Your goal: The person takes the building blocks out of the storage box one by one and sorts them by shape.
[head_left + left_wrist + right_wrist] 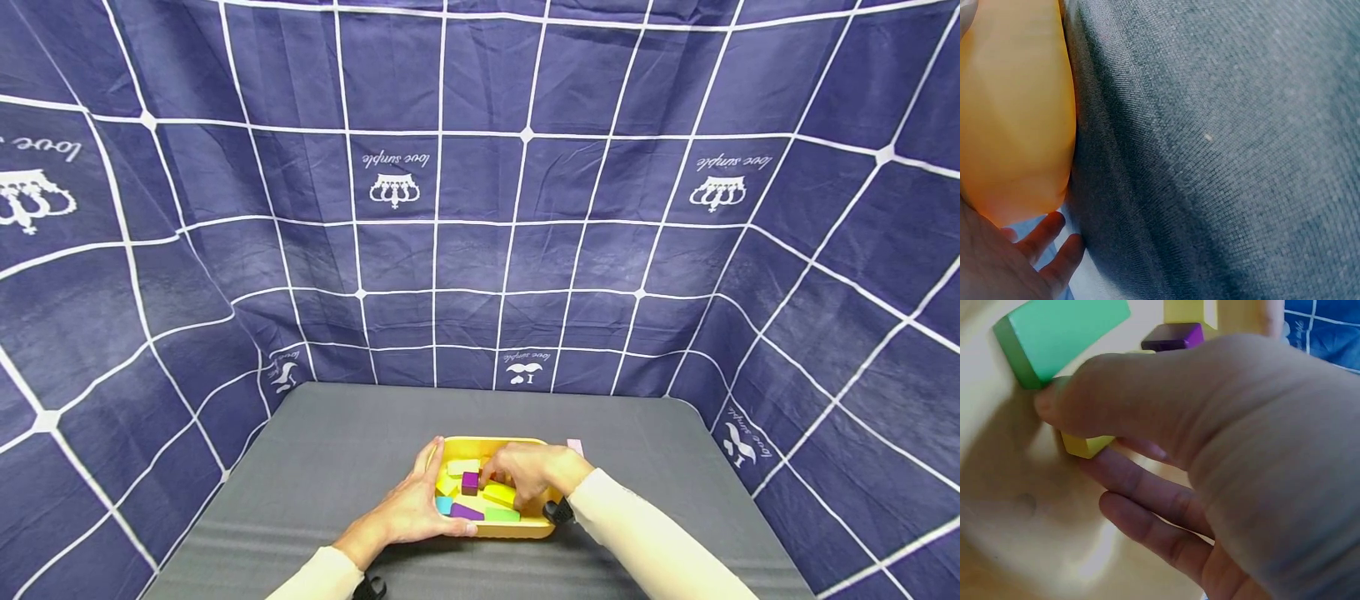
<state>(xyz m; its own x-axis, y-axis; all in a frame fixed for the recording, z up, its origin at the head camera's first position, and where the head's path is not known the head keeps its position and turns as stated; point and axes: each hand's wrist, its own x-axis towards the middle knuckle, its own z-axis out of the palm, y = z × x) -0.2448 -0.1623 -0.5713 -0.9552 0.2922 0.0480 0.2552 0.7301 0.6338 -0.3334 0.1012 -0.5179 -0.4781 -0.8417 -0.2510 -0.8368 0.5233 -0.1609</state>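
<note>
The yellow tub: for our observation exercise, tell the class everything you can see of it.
The yellow tub is shallow, open-topped and roughly rectangular, with rounded corners and smooth walls that look like plastic. It sits upright on a grey cloth surface, its long sides running across the head view. Several coloured blocks lie inside. The left hand spans its left end, thumb against the near side. The right hand reaches inside; whether it touches the tub is unclear.

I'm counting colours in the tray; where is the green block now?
In the head view, the green block lies by the near side of the tray, just right of the long purple block.
</note>
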